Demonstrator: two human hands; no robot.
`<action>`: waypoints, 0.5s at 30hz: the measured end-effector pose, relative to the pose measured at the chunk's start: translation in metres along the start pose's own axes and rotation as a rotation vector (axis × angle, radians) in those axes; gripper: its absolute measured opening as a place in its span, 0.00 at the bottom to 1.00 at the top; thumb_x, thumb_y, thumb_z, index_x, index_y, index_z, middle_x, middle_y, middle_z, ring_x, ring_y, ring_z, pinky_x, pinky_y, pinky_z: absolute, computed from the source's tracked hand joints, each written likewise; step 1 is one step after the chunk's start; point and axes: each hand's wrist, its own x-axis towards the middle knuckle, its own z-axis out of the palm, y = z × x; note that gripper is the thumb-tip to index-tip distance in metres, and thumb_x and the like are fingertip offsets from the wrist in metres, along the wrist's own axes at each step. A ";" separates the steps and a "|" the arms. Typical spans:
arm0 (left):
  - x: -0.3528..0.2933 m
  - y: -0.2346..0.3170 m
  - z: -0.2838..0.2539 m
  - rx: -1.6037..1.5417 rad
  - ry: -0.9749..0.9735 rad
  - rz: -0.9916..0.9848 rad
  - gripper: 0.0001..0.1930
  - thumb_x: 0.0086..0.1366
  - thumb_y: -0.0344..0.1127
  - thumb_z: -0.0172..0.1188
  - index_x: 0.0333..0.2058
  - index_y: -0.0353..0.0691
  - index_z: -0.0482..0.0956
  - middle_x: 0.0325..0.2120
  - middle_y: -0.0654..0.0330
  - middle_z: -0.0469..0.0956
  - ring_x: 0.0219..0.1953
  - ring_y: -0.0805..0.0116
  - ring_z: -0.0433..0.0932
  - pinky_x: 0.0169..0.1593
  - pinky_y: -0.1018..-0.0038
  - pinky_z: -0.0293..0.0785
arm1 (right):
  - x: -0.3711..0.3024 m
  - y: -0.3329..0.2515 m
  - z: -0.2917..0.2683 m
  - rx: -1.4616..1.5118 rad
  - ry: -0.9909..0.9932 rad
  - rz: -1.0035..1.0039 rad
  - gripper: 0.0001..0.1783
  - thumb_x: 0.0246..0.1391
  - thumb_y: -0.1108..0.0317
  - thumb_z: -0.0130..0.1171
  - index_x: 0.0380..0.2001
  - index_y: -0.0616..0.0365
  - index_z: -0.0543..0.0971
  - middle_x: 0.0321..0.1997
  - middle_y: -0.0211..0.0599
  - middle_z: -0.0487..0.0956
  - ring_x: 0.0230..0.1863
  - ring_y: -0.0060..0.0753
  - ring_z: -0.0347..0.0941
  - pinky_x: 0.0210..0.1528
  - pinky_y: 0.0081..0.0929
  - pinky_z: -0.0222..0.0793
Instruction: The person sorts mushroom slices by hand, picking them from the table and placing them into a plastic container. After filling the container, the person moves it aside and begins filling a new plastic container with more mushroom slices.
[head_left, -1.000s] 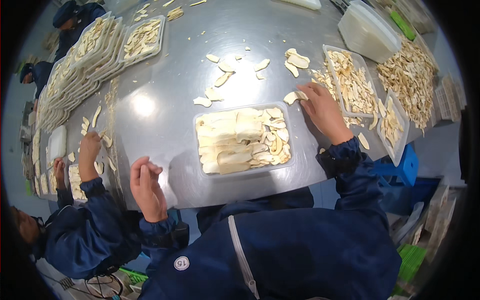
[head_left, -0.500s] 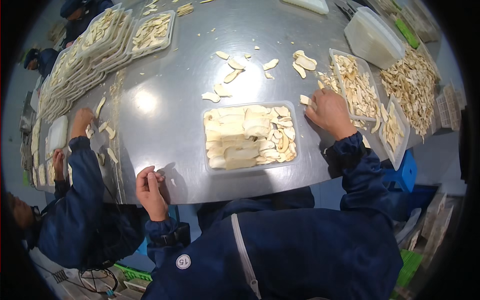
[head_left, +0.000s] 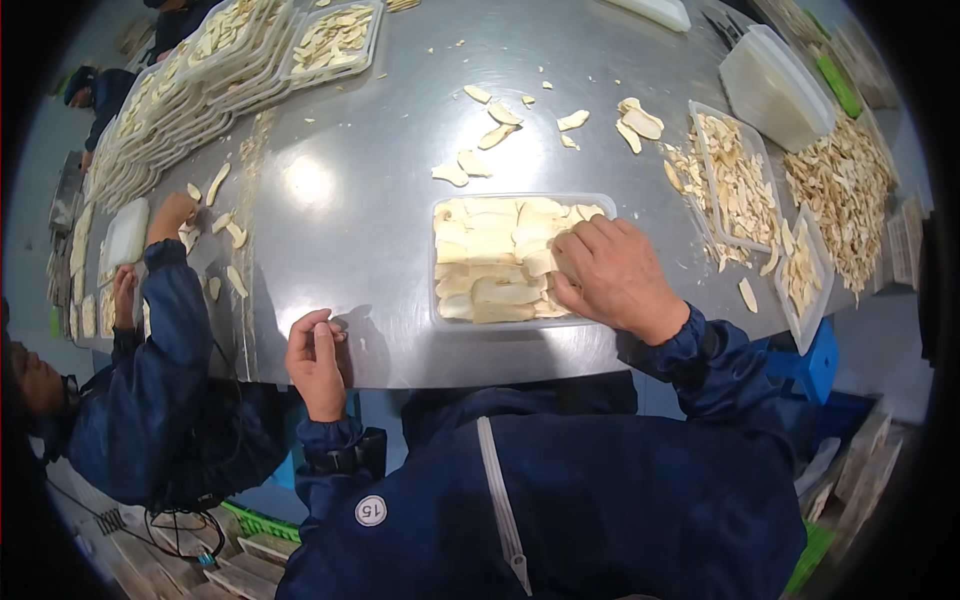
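Observation:
A clear plastic tray (head_left: 524, 323) stands before me at the table's near side. Broad, pale dried slices (head_left: 490, 240) lie in overlapping rows inside it; they look like sliced mushroom. Over the tray's right part is my right hand (head_left: 622, 275), its fingers bent down and closed among the slices. A pale slice (head_left: 541, 256) shows right by its fingertips, while the hand covers the smaller pieces below. My left hand (head_left: 316, 362) rests at the table's near edge, left of the tray. Its fingers are curled in with the thumb against them, and I see nothing in them.
Loose slices (head_left: 500, 114) lie beyond the tray. To the right are a filled tray (head_left: 777, 185), a tilted tray (head_left: 802, 335), an upended clear container (head_left: 775, 85) and a heap of pieces (head_left: 840, 190). Stacked trays (head_left: 165, 140) stand far left, near a co-worker's arm (head_left: 170, 300).
My right hand has moved left from the table to the tray, bringing the pale slice it pinched. My left hand stays curled by the edge. The whole view has shifted slightly.

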 end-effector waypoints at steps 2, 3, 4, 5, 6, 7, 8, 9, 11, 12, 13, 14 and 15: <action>-0.001 0.000 -0.001 -0.010 -0.005 0.004 0.09 0.74 0.29 0.54 0.47 0.34 0.79 0.32 0.63 0.78 0.35 0.78 0.74 0.45 0.79 0.73 | 0.003 -0.001 0.002 -0.009 -0.004 -0.008 0.15 0.46 0.63 0.65 0.37 0.57 0.78 0.32 0.37 0.74 0.36 0.41 0.73 0.40 0.36 0.69; -0.002 0.001 -0.001 -0.001 -0.005 0.009 0.09 0.74 0.29 0.54 0.47 0.34 0.78 0.32 0.63 0.78 0.35 0.78 0.74 0.45 0.79 0.73 | 0.005 -0.001 0.003 -0.020 -0.008 -0.013 0.15 0.46 0.63 0.65 0.37 0.57 0.77 0.32 0.37 0.74 0.36 0.41 0.73 0.40 0.36 0.69; -0.002 0.001 -0.001 0.007 -0.005 0.013 0.09 0.74 0.29 0.53 0.47 0.34 0.78 0.32 0.63 0.78 0.35 0.78 0.74 0.45 0.79 0.73 | 0.006 -0.002 0.003 -0.021 -0.009 -0.013 0.15 0.46 0.63 0.65 0.37 0.57 0.77 0.32 0.37 0.74 0.36 0.41 0.73 0.40 0.36 0.69; -0.002 0.001 -0.001 0.006 -0.005 0.013 0.09 0.74 0.29 0.53 0.47 0.34 0.78 0.32 0.63 0.78 0.35 0.78 0.74 0.45 0.79 0.73 | 0.006 -0.002 0.004 -0.023 -0.009 -0.021 0.15 0.46 0.63 0.65 0.36 0.57 0.77 0.32 0.37 0.74 0.36 0.40 0.73 0.40 0.36 0.69; -0.002 0.001 -0.001 0.008 -0.007 0.011 0.09 0.74 0.28 0.53 0.47 0.34 0.78 0.32 0.63 0.78 0.35 0.78 0.74 0.45 0.79 0.73 | 0.007 -0.003 0.004 -0.024 -0.008 -0.028 0.15 0.46 0.63 0.65 0.36 0.58 0.77 0.32 0.37 0.74 0.36 0.40 0.73 0.41 0.36 0.69; -0.002 0.002 -0.001 0.009 -0.011 0.009 0.09 0.74 0.28 0.53 0.47 0.34 0.78 0.32 0.63 0.78 0.35 0.78 0.74 0.45 0.79 0.73 | 0.007 -0.003 0.003 -0.025 -0.009 -0.027 0.15 0.46 0.63 0.65 0.36 0.58 0.77 0.32 0.37 0.74 0.36 0.40 0.73 0.41 0.36 0.69; -0.002 0.002 0.000 0.008 -0.012 0.008 0.09 0.74 0.28 0.53 0.47 0.34 0.78 0.32 0.63 0.78 0.35 0.78 0.74 0.45 0.79 0.73 | 0.006 -0.003 0.003 -0.030 -0.017 -0.025 0.15 0.46 0.62 0.65 0.36 0.57 0.77 0.32 0.37 0.74 0.36 0.40 0.73 0.41 0.36 0.69; -0.002 0.003 0.000 0.013 -0.012 0.010 0.09 0.74 0.28 0.53 0.47 0.34 0.78 0.32 0.63 0.78 0.35 0.78 0.74 0.45 0.79 0.73 | 0.006 -0.003 0.002 -0.035 -0.024 -0.022 0.15 0.47 0.62 0.65 0.36 0.57 0.77 0.32 0.37 0.74 0.37 0.40 0.73 0.41 0.36 0.69; -0.002 0.003 0.001 0.019 -0.011 0.011 0.09 0.74 0.28 0.53 0.47 0.34 0.78 0.32 0.63 0.78 0.36 0.78 0.74 0.45 0.79 0.73 | 0.005 -0.003 0.003 -0.020 -0.023 -0.013 0.15 0.47 0.62 0.65 0.37 0.57 0.78 0.32 0.37 0.74 0.36 0.41 0.73 0.40 0.37 0.69; -0.002 0.003 0.001 0.023 -0.013 0.012 0.08 0.74 0.28 0.53 0.47 0.34 0.79 0.32 0.63 0.78 0.35 0.78 0.74 0.45 0.79 0.73 | 0.004 -0.003 0.003 -0.005 -0.019 -0.004 0.16 0.47 0.62 0.66 0.38 0.56 0.78 0.32 0.37 0.75 0.36 0.41 0.73 0.40 0.37 0.69; -0.002 0.003 0.002 0.027 -0.014 0.012 0.08 0.74 0.28 0.53 0.47 0.34 0.79 0.32 0.63 0.78 0.35 0.78 0.73 0.46 0.78 0.73 | 0.004 -0.003 0.001 -0.006 -0.022 -0.003 0.16 0.47 0.62 0.66 0.38 0.56 0.78 0.32 0.37 0.75 0.36 0.41 0.73 0.40 0.37 0.69; -0.002 0.003 0.002 0.025 -0.016 0.010 0.08 0.74 0.28 0.53 0.47 0.34 0.79 0.32 0.63 0.78 0.35 0.78 0.73 0.46 0.78 0.73 | 0.003 -0.003 -0.002 0.065 0.027 0.044 0.15 0.48 0.61 0.66 0.37 0.56 0.78 0.32 0.37 0.75 0.36 0.41 0.74 0.39 0.38 0.69; -0.002 0.003 0.002 0.027 -0.013 0.011 0.08 0.74 0.27 0.53 0.47 0.35 0.78 0.32 0.63 0.78 0.35 0.78 0.73 0.46 0.78 0.72 | 0.002 -0.002 -0.005 0.136 0.076 0.092 0.15 0.49 0.61 0.66 0.37 0.57 0.78 0.31 0.37 0.75 0.36 0.41 0.74 0.38 0.38 0.68</action>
